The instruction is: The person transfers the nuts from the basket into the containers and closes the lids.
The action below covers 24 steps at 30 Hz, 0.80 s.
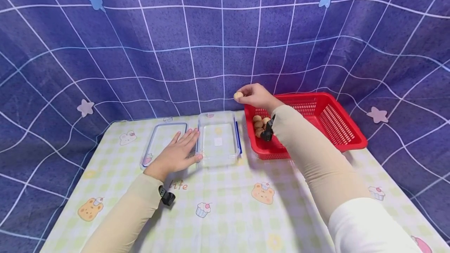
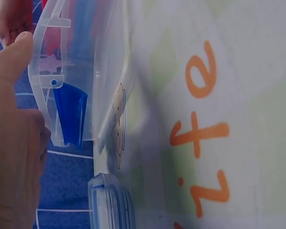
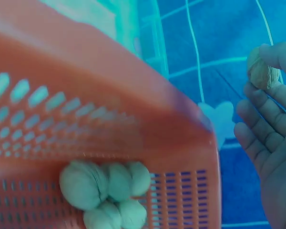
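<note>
A walnut (image 1: 238, 95) is pinched between thumb and fingertips of my right hand (image 1: 258, 96), raised over the left back corner of the red basket (image 1: 316, 98). The right wrist view shows the same walnut (image 3: 262, 69) beyond the basket's rim. Several walnuts (image 1: 258, 125) lie at the basket's left end, partly hidden by my wrist. My left hand (image 1: 177, 153) has its fingers straight and spread, touching the left side of a clear plastic container (image 1: 218, 161). In the left wrist view the thumb meets the container's rim, where a blue latch (image 2: 71, 112) hangs down.
Left of the container lies its clear lid (image 1: 159, 136) with a blue seal, partly under my left hand. A pale checked cloth (image 1: 232, 214) with cartoon prints covers the table. Behind the table hangs a blue curtain (image 1: 207, 61) with a white grid and stars.
</note>
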{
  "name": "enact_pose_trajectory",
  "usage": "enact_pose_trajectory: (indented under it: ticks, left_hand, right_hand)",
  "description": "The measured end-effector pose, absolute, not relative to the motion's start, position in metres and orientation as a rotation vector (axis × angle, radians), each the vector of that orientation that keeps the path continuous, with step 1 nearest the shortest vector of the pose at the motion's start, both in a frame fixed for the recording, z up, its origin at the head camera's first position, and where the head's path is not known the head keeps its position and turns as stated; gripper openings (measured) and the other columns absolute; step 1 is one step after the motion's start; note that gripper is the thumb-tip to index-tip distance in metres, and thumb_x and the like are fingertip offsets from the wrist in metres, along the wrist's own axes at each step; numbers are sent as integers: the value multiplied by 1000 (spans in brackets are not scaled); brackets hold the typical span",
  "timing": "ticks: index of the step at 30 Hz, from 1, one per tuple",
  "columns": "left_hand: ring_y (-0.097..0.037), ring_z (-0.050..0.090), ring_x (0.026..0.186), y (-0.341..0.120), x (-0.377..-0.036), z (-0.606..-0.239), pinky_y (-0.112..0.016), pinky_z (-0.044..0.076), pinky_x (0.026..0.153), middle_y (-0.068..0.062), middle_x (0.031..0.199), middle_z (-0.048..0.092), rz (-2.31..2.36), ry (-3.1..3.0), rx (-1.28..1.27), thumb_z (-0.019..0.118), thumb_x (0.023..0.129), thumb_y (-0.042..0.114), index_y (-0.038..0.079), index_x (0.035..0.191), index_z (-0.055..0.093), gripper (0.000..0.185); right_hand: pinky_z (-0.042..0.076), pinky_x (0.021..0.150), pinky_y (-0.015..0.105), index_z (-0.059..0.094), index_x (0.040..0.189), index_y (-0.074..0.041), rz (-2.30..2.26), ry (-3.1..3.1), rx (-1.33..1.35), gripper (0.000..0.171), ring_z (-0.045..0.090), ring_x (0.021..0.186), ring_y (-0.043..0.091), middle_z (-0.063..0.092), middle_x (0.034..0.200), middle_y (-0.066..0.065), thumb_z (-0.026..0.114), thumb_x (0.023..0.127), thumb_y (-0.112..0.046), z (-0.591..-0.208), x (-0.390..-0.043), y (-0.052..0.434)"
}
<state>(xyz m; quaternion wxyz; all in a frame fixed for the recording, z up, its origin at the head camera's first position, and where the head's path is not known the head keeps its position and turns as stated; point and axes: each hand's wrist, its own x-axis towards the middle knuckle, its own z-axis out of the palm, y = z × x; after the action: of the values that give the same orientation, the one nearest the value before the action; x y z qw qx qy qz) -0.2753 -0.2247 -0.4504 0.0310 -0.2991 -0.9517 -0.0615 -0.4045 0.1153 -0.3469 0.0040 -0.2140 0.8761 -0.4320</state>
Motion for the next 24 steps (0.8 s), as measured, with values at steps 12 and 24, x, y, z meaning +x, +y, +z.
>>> enact_pose_trajectory:
  ticks: [12, 24]
  left_hand:
    - [-30, 13, 155, -225, -278, -454, -57, 5, 124, -12, 168, 16, -222, -2945, -908, 42, 100, 64, 2, 161, 17, 91]
    - [-31, 15, 155, -224, -277, -452, -56, 4, 125, -11, 168, 16, -228, -2950, -903, 45, 100, 64, 2, 161, 17, 91]
  right_hand:
    - [53, 84, 29, 72, 120, -2, -1311, 2733, -675, 37, 64, 94, 17, 74, 101, 10, 76, 89, -23, -357, -404, 85]
    - [55, 86, 28, 71, 119, 3, -1364, 2659, -765, 33, 66, 93, 16, 75, 106, 14, 74, 91, -14, -365, -398, 62]
